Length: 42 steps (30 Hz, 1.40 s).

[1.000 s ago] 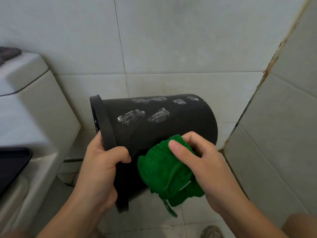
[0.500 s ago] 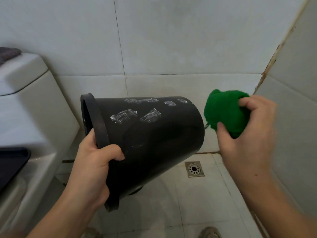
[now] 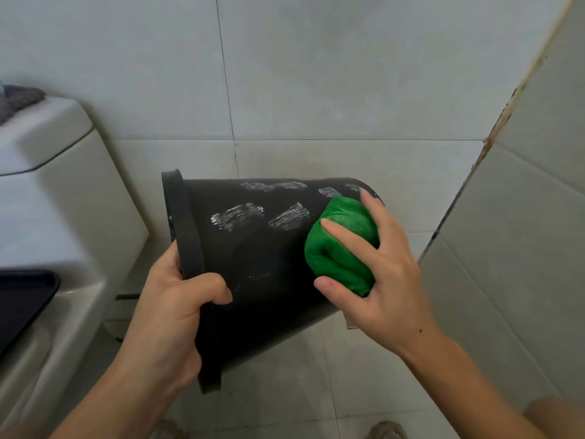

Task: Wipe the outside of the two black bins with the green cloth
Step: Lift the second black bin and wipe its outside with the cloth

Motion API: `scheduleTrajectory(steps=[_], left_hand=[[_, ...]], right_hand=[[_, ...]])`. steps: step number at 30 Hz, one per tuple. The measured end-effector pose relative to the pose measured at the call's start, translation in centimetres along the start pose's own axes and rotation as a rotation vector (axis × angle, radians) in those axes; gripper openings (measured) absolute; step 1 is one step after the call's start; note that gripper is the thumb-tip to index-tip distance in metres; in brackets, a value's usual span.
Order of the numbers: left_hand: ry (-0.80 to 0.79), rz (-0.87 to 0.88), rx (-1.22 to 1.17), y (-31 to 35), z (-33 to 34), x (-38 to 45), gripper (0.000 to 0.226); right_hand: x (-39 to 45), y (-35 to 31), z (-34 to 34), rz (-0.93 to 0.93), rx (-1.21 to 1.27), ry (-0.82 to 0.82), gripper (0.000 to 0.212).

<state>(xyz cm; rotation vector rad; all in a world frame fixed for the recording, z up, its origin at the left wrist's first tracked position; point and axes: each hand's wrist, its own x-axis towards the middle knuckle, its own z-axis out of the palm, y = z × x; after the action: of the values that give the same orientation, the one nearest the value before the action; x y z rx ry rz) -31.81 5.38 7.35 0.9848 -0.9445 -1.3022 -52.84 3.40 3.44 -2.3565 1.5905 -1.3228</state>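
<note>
The black bin (image 3: pixel 253 258) is held in the air on its side, in front of the tiled wall (image 3: pixel 316 90) and above the tiled floor (image 3: pixel 285 391). Its open rim points left toward the toilet, and its closed base points right toward the corner where the two walls meet. The left hand (image 3: pixel 172 312) has its grip clamped on the rim: the thumb curls over the outside of the rim onto the bin's side, and the other fingers are hidden on the inside. The right hand (image 3: pixel 380 264) has its grip closed around the green cloth (image 3: pixel 340 245), which is bunched into a ball. The cloth is pressed against the bin's outer wall close to the base end, with the fingers spread over the cloth and the thumb under its lower edge.

White scuff marks (image 3: pixel 237 215) streak the upper side of the bin, two larger patches toward the middle and a row of smaller ones higher up; the nearest of them lies just beside the cloth. Only one bin is in sight.

To the left stands a pale toilet tank (image 3: pixel 47 185) with a dark cloth (image 3: pixel 19 98) lying on its lid, and below it the edge of a black toilet seat (image 3: pixel 22 299). At the bottom of the view the tips of the person's footwear (image 3: pixel 386 430) show on the floor.
</note>
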Motion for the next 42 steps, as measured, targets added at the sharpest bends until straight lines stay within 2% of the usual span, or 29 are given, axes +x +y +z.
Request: scheduleTrajectory(steps=[3, 5, 14, 16, 20, 22, 28, 30, 34, 36, 39, 42], left_hand=[[0.009, 0.026, 0.037, -0.1, -0.2, 0.0, 0.046], [0.011, 0.037, 0.062, 0.0, -0.2, -0.1, 0.048], [0.009, 0.031, -0.031, -0.2, 0.2, -0.1, 0.047], [-0.002, 0.044, -0.056, -0.5, 0.8, -0.2, 0.049], [-0.018, 0.046, -0.082, -1.1, 1.1, -0.2, 0.052], [-0.027, 0.03, -0.089, -1.2, 1.1, -0.2, 0.053], [-0.066, 0.062, 0.051, -1.5, 1.7, -0.7, 0.055], [-0.06, 0.083, 0.07, -1.5, 1.8, -0.9, 0.056], [-0.064, 0.07, 0.041, -1.5, 1.6, -1.0, 0.057], [-0.032, 0.077, 0.023, -1.2, 1.2, -0.9, 0.057], [0.007, 0.086, 0.006, -0.3, 0.5, -1.0, 0.054], [-0.011, 0.099, 0.065, -0.2, 0.6, -1.2, 0.055]], right_hand=[[-0.3, 0.2, -0.1, 0.015, -0.028, -0.121, 0.069], [-0.3, 0.3, 0.0, 0.011, -0.034, -0.134, 0.067], [-0.7, -0.7, 3.7, 0.042, -0.04, 0.145, 0.067], [-1.3, -1.9, 4.2, -0.05, -0.06, 0.176, 0.062], [-3.2, -4.2, 5.6, -0.407, -0.097, 0.123, 0.052], [-2.7, -3.6, 5.2, -0.458, -0.126, 0.129, 0.048], [-1.0, -3.7, 4.4, -0.095, -0.069, 0.303, 0.043], [-1.6, -4.3, 4.8, -0.092, -0.056, 0.334, 0.04], [-2.3, -4.0, 4.9, -0.256, -0.038, 0.283, 0.04], [-1.8, -2.5, 4.3, -0.233, -0.05, 0.279, 0.041], [-0.9, 0.1, 3.2, 0.1, 0.003, 0.356, 0.044], [-0.9, 1.3, 3.5, 0.352, 0.07, 0.311, 0.058]])
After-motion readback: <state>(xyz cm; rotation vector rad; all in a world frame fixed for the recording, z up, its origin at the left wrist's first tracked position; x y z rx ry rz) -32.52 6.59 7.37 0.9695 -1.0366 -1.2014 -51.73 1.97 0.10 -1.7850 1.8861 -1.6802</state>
